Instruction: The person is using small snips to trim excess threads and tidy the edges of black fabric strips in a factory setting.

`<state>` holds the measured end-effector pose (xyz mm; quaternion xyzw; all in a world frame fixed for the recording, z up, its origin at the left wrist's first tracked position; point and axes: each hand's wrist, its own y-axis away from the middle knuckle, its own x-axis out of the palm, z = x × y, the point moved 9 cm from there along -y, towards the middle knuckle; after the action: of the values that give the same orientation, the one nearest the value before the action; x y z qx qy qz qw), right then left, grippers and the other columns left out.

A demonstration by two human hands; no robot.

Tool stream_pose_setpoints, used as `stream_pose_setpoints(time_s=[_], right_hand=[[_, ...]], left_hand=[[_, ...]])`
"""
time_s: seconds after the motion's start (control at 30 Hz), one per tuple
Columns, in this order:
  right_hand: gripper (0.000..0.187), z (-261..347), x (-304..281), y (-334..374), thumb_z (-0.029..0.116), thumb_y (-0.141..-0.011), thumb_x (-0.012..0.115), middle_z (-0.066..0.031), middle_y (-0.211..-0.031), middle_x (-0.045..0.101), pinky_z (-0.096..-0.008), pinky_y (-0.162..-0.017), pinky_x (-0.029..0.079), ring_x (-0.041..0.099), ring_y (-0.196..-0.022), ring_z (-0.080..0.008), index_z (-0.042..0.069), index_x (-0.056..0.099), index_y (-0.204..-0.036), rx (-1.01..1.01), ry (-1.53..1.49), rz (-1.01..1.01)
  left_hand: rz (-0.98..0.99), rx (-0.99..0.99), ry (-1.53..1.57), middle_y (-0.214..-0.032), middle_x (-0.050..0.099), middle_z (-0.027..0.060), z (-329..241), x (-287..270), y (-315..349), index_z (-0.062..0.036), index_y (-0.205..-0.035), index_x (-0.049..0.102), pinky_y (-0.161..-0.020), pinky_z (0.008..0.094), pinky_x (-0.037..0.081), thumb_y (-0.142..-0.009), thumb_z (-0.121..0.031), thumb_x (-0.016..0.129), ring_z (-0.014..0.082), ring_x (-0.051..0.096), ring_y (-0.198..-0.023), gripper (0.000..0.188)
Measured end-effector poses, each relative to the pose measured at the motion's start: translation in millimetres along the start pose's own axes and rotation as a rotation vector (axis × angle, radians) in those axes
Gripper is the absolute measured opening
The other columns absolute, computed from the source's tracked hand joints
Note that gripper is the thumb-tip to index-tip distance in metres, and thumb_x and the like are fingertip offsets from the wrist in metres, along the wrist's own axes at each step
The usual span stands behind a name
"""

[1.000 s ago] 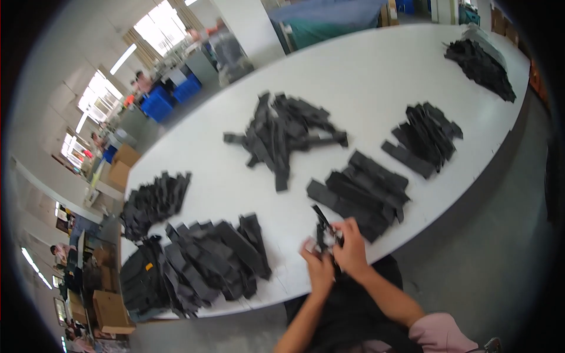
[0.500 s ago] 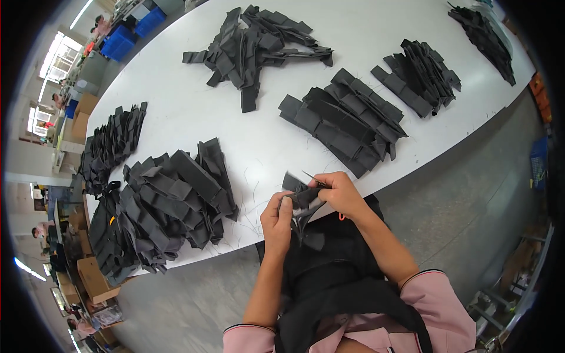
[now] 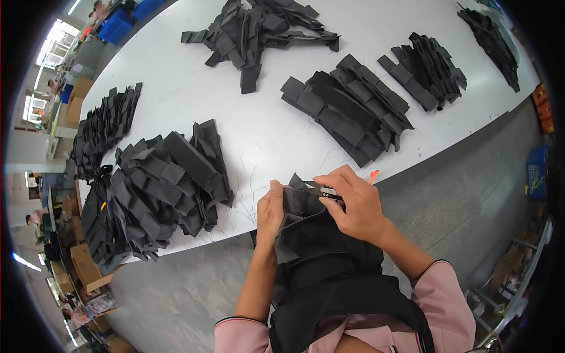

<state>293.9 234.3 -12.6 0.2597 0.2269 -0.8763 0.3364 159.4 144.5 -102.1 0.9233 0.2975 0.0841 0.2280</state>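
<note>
My left hand pinches the left edge of a dark grey fabric piece, which hangs open over the front of my black apron. In my right hand is a pair of thread snips, gripped between thumb and fingers. The blades point left and lie at the upper edge of the fabric, where a small corner sticks up. Whether they are closed on a thread is too small to tell. A small orange piece shows just behind my right hand.
The white table bears bundles of dark strips: a large pile at left, a heap at the far side, and stacks at right. Loose threads lie near its front edge. Cardboard boxes and people appear far left.
The fabric has gone from bunched between both hands to spread and hanging. My right hand has turned, bringing the snips' blades to its upper edge. The view has shifted slightly downward.
</note>
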Motion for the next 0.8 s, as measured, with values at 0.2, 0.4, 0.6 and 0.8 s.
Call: stream_pose_setpoints(time_s=[0.2,0.4,0.6,0.8], right_hand=[[0.036,21.5,-1.9,-3.1,0.001,-0.068,0.065,-0.0024,-0.084,0.056,-0.0302,-0.056,0.038,0.054,-0.066,-0.018,0.01,0.063,-0.103,-0.309,0.248,0.079],[0.037,29.8,1.1,0.9,0.002,-0.066,0.063,-0.0029,-0.083,0.057,-0.0294,-0.056,0.037,0.054,-0.065,-0.0185,0.01,0.064,-0.103,-0.506,0.289,0.121],[0.034,-2.4,16.3,-4.1,-0.001,-0.07,0.063,-0.0047,-0.087,0.055,-0.0279,-0.062,0.042,0.056,-0.072,-0.0174,0.007,0.063,-0.103,-0.219,-0.214,0.441],[0.026,-33.3,31.9,6.2,-0.004,-0.079,0.06,-0.002,-0.09,0.052,-0.0239,-0.069,0.042,0.051,-0.083,-0.0065,0.001,0.059,-0.105,0.309,-1.141,0.365]], left_hand=[[0.091,-0.1,-0.001,-0.073,0.059,0.0019,16.7,-2.9,-2.8,0.0016,-0.086,0.063,-0.064,0.0228,0.042,-0.096,-0.05,0.041,0.0087,0.051,-0.068,0.057],[0.179,-0.176,0.002,-0.072,0.058,0.0014,15.7,3.3,-1.9,0.0006,-0.085,0.063,-0.064,0.0222,0.042,-0.096,-0.049,0.042,0.0078,0.051,-0.068,0.055],[0.326,-0.237,-0.028,-0.072,0.058,0.0005,19.0,12.6,4.4,-0.0001,-0.083,0.062,-0.064,0.0215,0.041,-0.097,-0.045,0.043,0.0071,0.05,-0.068,0.051],[0.313,-0.195,-0.052,-0.073,0.057,-0.0004,19.3,15.8,2.4,-0.0014,-0.083,0.061,-0.064,0.0212,0.041,-0.097,-0.043,0.042,0.0065,0.049,-0.068,0.048]])
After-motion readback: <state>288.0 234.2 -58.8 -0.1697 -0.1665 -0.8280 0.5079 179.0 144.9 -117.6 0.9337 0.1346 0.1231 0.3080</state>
